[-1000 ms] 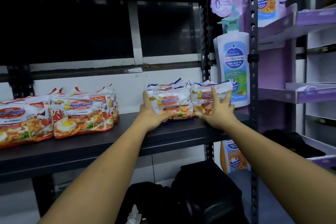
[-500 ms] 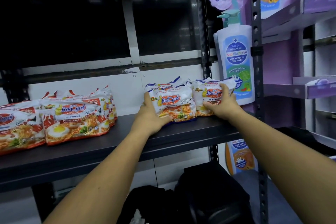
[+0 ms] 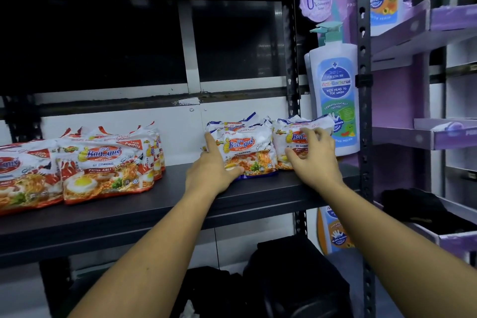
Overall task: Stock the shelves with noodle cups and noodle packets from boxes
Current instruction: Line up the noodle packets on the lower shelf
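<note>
Two noodle-packet stacks stand at the right end of the shelf (image 3: 154, 204). My left hand (image 3: 211, 173) presses flat-fingered against the left stack (image 3: 247, 152), and my right hand (image 3: 315, 160) grips the right stack (image 3: 291, 137), likely squaring both upright.

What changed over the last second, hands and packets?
Right hand went from flat, fingers spread on the right packet stack, to fingers curled on its front. Left hand stays pressed against the left packet stack; red packets unmoved on the shelf.
</note>
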A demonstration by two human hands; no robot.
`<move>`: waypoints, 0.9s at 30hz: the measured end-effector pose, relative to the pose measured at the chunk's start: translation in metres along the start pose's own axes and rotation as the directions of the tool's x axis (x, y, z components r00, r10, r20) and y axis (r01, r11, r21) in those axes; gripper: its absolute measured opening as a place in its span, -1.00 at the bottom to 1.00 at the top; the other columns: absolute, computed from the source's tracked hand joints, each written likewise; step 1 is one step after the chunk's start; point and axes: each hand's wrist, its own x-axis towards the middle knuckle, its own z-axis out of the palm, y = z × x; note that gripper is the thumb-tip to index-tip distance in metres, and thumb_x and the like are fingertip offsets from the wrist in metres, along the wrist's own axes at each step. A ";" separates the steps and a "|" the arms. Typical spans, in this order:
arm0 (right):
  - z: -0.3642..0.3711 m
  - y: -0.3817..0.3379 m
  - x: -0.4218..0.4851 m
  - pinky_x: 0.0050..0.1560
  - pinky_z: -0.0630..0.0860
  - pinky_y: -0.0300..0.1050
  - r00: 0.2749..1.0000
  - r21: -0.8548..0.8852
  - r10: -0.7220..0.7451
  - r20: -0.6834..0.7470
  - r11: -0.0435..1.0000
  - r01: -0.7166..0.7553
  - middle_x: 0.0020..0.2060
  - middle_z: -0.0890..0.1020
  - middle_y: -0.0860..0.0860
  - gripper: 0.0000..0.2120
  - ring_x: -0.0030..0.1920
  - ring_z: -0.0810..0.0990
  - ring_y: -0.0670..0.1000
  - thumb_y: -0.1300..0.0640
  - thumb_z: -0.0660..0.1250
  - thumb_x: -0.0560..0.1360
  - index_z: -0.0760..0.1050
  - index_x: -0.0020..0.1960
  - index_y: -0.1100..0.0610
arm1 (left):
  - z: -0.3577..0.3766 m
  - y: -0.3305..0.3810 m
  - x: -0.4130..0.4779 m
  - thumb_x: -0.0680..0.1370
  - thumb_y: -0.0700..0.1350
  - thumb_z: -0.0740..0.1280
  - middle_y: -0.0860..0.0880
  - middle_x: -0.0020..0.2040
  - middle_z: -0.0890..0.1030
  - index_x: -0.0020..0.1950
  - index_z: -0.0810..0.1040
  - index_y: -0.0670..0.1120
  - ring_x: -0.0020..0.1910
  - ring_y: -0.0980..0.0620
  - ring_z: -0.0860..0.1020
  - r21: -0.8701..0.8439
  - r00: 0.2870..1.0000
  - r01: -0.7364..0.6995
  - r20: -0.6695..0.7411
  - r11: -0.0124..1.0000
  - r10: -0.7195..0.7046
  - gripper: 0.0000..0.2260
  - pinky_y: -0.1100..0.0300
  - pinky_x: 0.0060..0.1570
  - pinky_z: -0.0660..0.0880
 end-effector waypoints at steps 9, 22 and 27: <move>-0.016 -0.001 -0.024 0.12 0.50 -0.02 0.846 -0.100 -0.337 0.413 0.906 0.410 0.08 0.64 -0.11 -0.65 0.10 0.54 -0.05 -0.25 0.22 0.58 0.58 0.19 -0.07 | -0.019 0.002 -0.018 0.52 0.44 0.29 -0.09 0.17 0.64 0.65 0.02 -0.09 0.13 -0.12 0.62 0.129 0.995 0.051 -0.096 0.990 -0.038 -0.07 0.10 -0.19 0.44; -0.004 -0.101 -0.098 0.45 0.19 -0.18 0.723 -0.003 -0.357 0.591 0.896 0.445 0.50 0.41 -0.20 -0.52 0.52 0.30 -0.12 -0.24 0.10 0.67 0.38 0.54 -0.15 | -0.080 -0.101 -0.087 0.59 0.39 0.14 0.08 0.10 0.69 0.23 0.66 0.14 0.10 -0.01 0.60 0.094 0.982 -0.136 0.144 0.986 0.122 -0.51 0.04 0.03 0.57; 0.026 -0.168 -0.114 0.42 0.30 -0.03 0.662 -0.045 -0.375 0.649 0.849 0.526 0.49 0.45 -0.11 -0.54 0.48 0.37 -0.02 -0.18 -0.01 0.72 0.37 0.54 -0.09 | -0.106 -0.142 -0.099 0.60 0.41 0.12 0.11 0.23 0.66 0.32 0.62 0.22 0.22 -0.01 0.57 0.115 0.993 -0.025 0.120 0.993 0.011 -0.52 0.03 0.10 0.54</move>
